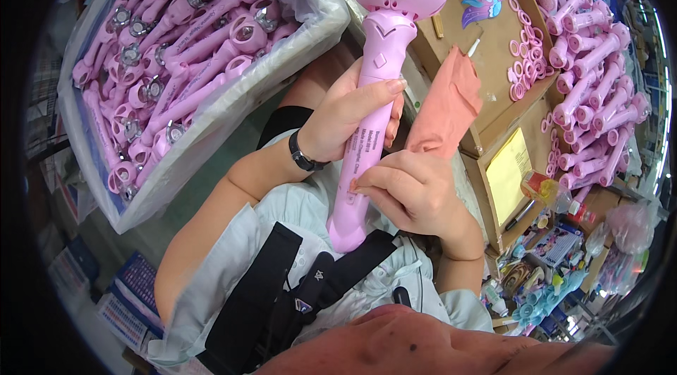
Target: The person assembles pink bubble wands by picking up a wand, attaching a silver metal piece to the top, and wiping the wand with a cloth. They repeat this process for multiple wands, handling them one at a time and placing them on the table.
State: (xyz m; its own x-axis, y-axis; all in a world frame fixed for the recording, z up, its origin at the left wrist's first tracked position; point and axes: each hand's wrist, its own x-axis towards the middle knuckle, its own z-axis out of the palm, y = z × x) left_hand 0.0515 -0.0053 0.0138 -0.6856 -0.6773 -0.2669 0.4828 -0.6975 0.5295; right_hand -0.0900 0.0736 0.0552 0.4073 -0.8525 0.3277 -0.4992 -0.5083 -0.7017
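Note:
A pink toy wand (363, 138) with a round, open-framed head stands slanted in front of my body, its head pointing away from me. My left hand (345, 110) is wrapped round the upper part of its handle, thumb across the front. Pinched in my right hand (419, 188) is a salmon-coloured cloth (448, 110). A small tip of that cloth shows at the fingertips, against the lower handle near the printed text. Most of the cloth sticks up loosely beyond the hand.
On the left, a bin with a white plastic liner (321, 22) is piled with similar pink wands (190, 43). To the right, a cardboard box (486, 57) holds pink rings (525, 57) and a yellow paper (509, 176). Beyond it lie stacked pink handles (596, 93) and a plastic bottle (553, 191).

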